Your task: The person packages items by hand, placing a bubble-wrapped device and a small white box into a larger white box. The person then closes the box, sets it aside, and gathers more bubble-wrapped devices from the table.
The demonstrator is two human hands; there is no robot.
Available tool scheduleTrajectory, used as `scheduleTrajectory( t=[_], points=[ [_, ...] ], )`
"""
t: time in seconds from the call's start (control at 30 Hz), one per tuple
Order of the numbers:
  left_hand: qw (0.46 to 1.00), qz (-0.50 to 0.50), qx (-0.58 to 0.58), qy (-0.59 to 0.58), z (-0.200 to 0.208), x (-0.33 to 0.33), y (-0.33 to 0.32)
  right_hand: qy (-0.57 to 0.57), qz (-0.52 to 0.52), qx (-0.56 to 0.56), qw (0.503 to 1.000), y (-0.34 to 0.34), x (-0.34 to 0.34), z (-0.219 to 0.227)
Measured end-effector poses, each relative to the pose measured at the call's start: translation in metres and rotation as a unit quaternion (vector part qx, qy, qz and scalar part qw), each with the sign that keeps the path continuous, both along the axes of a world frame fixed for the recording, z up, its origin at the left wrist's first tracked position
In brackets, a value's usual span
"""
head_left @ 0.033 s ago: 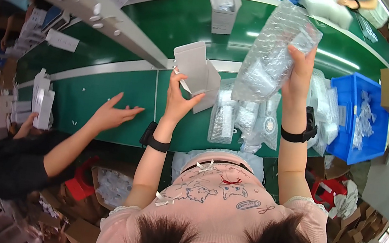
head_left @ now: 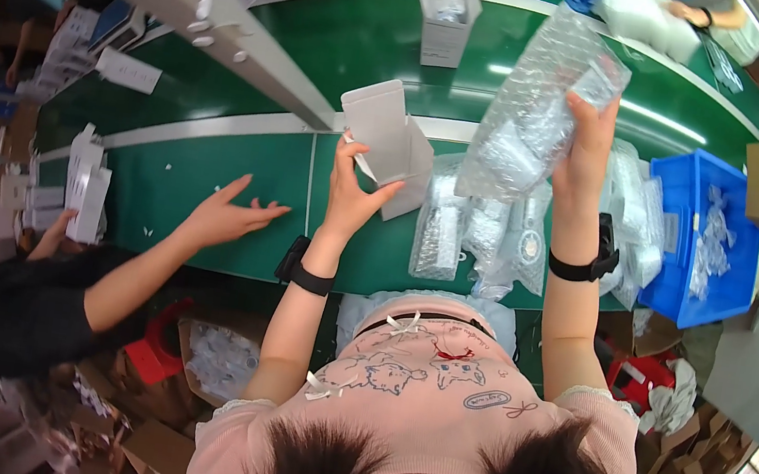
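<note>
My left hand (head_left: 354, 192) grips a small white carton (head_left: 409, 168) by its near left side, with the carton's flap standing up and its top open. In my right hand (head_left: 588, 150) is a clear bubble-wrap bag (head_left: 519, 135), raised above the bench, with wrapped pieces showing through the plastic. Several more bubble-wrap bags (head_left: 438, 236) lie below it on the green bench (head_left: 243, 163). One of them holds a round white part (head_left: 529, 247). What sits inside the carton is hidden.
A blue bin (head_left: 675, 237) with clear plastic bags stands at the right. Beyond the ledge is another open white carton (head_left: 443, 41). At left, a co-worker's hand (head_left: 231, 215) reaches over the bench, and their other hand holds a white box (head_left: 89, 203). A metal post (head_left: 258, 62) slants above.
The whole view has shifted very slightly. My hands keep the same hold on the carton and the bubble-wrap bag.
</note>
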State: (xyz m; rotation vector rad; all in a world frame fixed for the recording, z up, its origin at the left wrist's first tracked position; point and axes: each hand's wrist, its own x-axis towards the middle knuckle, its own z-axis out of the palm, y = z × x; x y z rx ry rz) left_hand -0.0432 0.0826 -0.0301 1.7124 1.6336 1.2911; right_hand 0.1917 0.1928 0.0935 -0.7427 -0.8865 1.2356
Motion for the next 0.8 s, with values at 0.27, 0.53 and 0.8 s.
scheduleTrajectory(
  t=[0.27, 0.53, 0.8],
  points=[
    [0.946, 0.147, 0.047, -0.286, 0.029, -0.043, -0.047, 0.092, 0.042, -0.158, 0.982, -0.021, 0.025, -0.063],
    [0.886, 0.462, 0.043, -0.030, 0.070, -0.148, -0.097, 0.082, 0.060, -0.191, 0.976, -0.049, 0.046, -0.067],
    [0.741, 0.644, 0.099, 0.160, 0.067, -0.183, -0.103, 0.069, 0.034, -0.206, 0.975, -0.052, 0.045, -0.066]
  ],
)
